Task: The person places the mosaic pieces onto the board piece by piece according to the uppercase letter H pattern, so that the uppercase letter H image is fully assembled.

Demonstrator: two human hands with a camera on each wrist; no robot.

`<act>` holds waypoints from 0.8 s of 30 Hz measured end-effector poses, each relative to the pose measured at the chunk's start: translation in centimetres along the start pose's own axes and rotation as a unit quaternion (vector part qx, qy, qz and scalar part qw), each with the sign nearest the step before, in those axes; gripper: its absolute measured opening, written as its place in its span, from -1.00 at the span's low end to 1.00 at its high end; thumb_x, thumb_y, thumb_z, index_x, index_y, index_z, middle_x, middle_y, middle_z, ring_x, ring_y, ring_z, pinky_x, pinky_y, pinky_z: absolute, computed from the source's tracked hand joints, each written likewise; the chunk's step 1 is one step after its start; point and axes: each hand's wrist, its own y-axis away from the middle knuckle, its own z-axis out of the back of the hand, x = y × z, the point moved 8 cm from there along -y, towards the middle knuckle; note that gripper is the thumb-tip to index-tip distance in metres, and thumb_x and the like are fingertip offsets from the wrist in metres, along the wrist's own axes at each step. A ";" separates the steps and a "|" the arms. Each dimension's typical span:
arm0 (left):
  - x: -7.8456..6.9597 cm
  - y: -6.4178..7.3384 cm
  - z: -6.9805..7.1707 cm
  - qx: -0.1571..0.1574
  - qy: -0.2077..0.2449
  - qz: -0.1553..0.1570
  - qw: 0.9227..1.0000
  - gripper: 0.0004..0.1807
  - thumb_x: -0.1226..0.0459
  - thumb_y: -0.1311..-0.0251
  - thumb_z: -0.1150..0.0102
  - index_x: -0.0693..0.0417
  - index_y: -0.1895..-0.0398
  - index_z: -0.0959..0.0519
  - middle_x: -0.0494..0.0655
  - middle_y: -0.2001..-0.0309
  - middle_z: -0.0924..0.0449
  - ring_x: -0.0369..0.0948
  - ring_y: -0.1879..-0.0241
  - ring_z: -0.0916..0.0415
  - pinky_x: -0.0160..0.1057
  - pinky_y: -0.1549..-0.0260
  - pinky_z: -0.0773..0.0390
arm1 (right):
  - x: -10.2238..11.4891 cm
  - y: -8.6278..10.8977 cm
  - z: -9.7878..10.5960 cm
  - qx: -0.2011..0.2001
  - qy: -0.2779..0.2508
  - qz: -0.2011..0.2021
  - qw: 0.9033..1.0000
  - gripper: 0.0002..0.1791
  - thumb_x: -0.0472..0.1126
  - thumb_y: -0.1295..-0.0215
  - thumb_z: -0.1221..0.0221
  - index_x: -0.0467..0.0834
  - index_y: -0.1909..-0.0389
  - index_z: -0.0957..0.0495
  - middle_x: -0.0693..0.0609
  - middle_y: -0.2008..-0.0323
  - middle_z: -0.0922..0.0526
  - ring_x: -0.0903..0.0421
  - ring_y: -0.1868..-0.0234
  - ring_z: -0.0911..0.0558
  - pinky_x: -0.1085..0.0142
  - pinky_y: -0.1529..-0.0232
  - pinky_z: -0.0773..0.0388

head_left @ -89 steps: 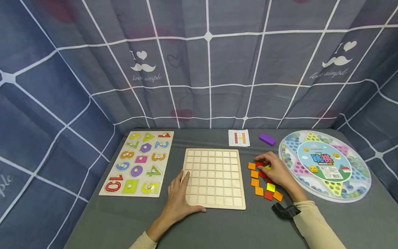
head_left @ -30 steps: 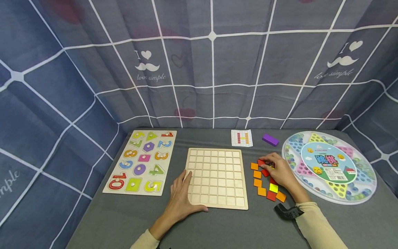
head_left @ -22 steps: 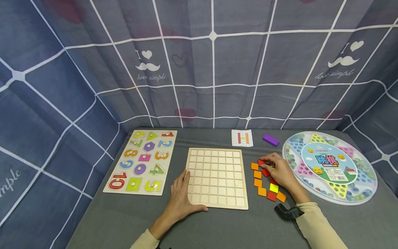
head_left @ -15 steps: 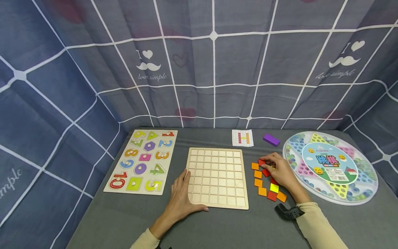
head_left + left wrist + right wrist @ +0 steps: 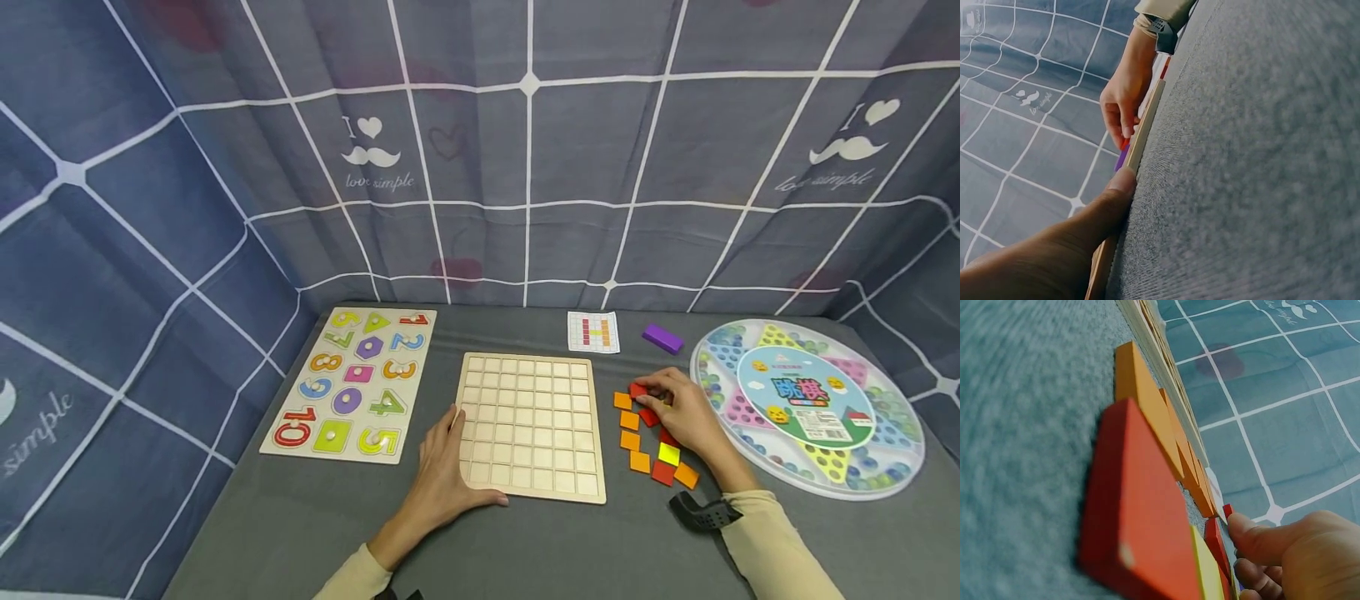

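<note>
My left hand (image 5: 442,471) rests at the near left corner of a pale wooden grid board (image 5: 528,425), fingers along its left side and thumb along the near edge. In the left wrist view the thumb (image 5: 1107,209) touches the board's edge. My right hand (image 5: 686,412) is over the loose tiles right of the board. Its thumb and fingers pinch a small red tile (image 5: 1228,510) at the fingertips. Orange tiles (image 5: 630,440), a yellow tile (image 5: 669,454) and another red tile (image 5: 663,473) lie close by; some tiles are partly hidden under the hand.
Behind the board lies a pattern card (image 5: 593,332) with coloured squares, beside a purple block (image 5: 663,338). A number puzzle board (image 5: 348,385) is at left. A round Chinese checkers box (image 5: 806,408) stands at right, close to the right forearm. A grid-patterned curtain (image 5: 480,167) hangs behind.
The head view has turned slightly, so everything sits further right. Since three seconds ago, the right fingertips have come from beside the yellow tile onto the red tile. The left hand stays at the board.
</note>
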 end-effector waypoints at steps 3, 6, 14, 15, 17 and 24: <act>0.0 -0.2 -0.1 0.003 -0.002 -0.004 1.000 0.49 -0.21 0.60 -0.65 0.31 -0.47 -0.12 0.26 -0.48 -0.06 0.17 -0.40 -0.08 0.28 -0.23 -0.13 | 0.3 0.0 0.2 -0.006 -0.001 0.008 1.000 -0.78 -0.35 -0.17 -0.34 -0.19 0.14 -0.70 -0.03 0.23 -0.61 0.27 0.49 -0.36 0.42 0.48 -0.34; 0.0 -0.5 -0.2 0.000 -0.013 -0.013 1.000 0.50 -0.27 0.60 -0.61 0.30 -0.47 -0.13 0.25 -0.47 -0.08 0.16 -0.39 -0.11 0.26 -0.21 -0.15 | 0.6 0.1 0.5 -0.014 0.002 0.013 1.000 -0.78 -0.35 -0.14 -0.36 -0.18 0.15 -0.70 -0.03 0.24 -0.62 0.30 0.49 -0.37 0.44 0.48 -0.34; -0.2 -1.0 -0.5 -0.015 -0.048 -0.021 0.999 0.53 -0.39 0.62 -0.52 0.28 -0.47 -0.13 0.23 -0.45 -0.12 0.10 -0.37 -0.14 0.17 -0.13 -0.21 | 2.2 -0.6 0.4 -0.017 -0.017 0.028 0.999 -0.78 -0.36 -0.12 -0.38 -0.18 0.19 -0.70 0.00 0.27 -0.60 0.33 0.48 -0.38 0.48 0.48 -0.33; -0.3 -1.0 -0.5 -0.015 -0.056 -0.023 0.998 0.54 -0.40 0.63 -0.51 0.28 -0.47 -0.13 0.23 -0.45 -0.12 0.10 -0.37 -0.14 0.15 -0.13 -0.22 | 2.6 -0.8 0.2 -0.016 -0.021 0.030 0.999 -0.79 -0.35 -0.12 -0.38 -0.17 0.19 -0.70 0.01 0.27 -0.60 0.33 0.48 -0.38 0.48 0.48 -0.33; -0.2 -0.8 -0.6 -0.018 -0.067 -0.023 0.997 0.55 -0.41 0.64 -0.51 0.28 -0.47 -0.13 0.23 -0.45 -0.12 0.09 -0.37 -0.14 0.11 -0.12 -0.21 | 3.5 -1.3 -0.3 -0.012 -0.032 0.038 0.999 -0.79 -0.35 -0.12 -0.38 -0.16 0.19 -0.69 0.02 0.28 -0.61 0.33 0.50 -0.37 0.47 0.50 -0.32; -0.4 -0.4 -0.2 -0.038 -0.087 -0.026 0.995 0.55 -0.42 0.67 -0.50 0.30 -0.45 -0.16 0.24 -0.44 -0.16 0.09 -0.35 -0.18 0.07 -0.12 -0.23 | 8.1 -3.5 -3.0 0.011 -0.070 0.079 0.994 -0.78 -0.33 -0.10 -0.40 -0.15 0.20 -0.70 0.05 0.32 -0.60 0.26 0.47 -0.39 0.45 0.47 -0.30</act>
